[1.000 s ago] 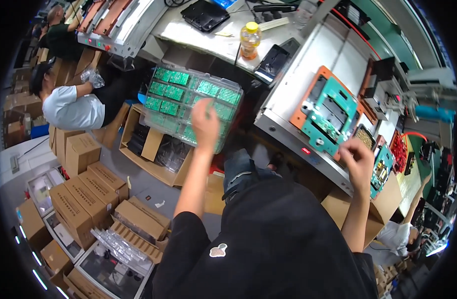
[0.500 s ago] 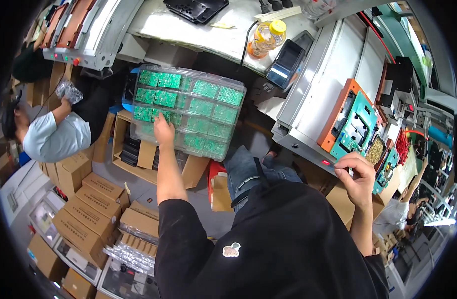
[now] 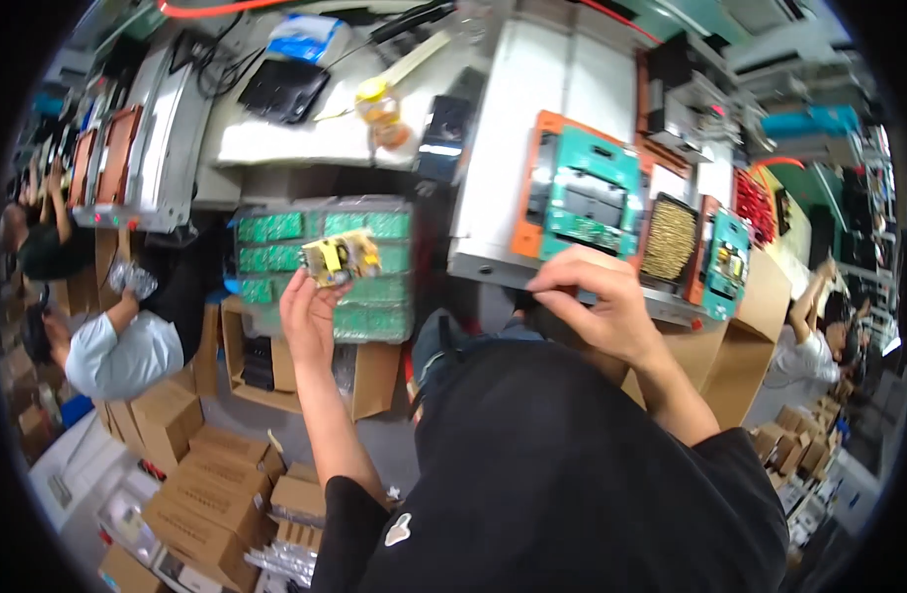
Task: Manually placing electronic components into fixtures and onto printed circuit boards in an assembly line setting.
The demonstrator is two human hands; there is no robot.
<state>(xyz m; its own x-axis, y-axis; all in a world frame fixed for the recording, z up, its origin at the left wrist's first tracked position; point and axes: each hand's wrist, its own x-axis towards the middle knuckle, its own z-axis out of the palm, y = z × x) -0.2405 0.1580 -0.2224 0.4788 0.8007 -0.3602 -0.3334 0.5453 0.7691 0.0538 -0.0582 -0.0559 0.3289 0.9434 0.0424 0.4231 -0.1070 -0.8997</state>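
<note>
A circuit board (image 3: 342, 259) with yellow and dark components is pinched between the thumb and fingers of my left hand (image 3: 311, 314). It hangs above a clear plastic tray (image 3: 315, 225) whose compartments hold rows of green circuit boards. To the right, my right hand (image 3: 604, 301) is closed, thumb tip against the fingertips; whatever is between them, if anything, is hidden. It hovers at the front edge of a teal fixture plate (image 3: 572, 163) set in an orange frame (image 3: 524, 232). A green circuit board (image 3: 594, 232) lies in that plate.
Right of the fixture lie a dark tray of small brass-coloured pieces (image 3: 671, 237) and another teal fixture (image 3: 727, 259). A bottle with a yellow cap (image 3: 378, 104) stands on the white bench. Cardboard boxes (image 3: 211, 494) are stacked at lower left. A co-worker (image 3: 132, 346) sits at left.
The left hand has lifted a circuit board out of the tray and raised it. My right hand has moved to the teal plate's front edge. The whole view has swung right.
</note>
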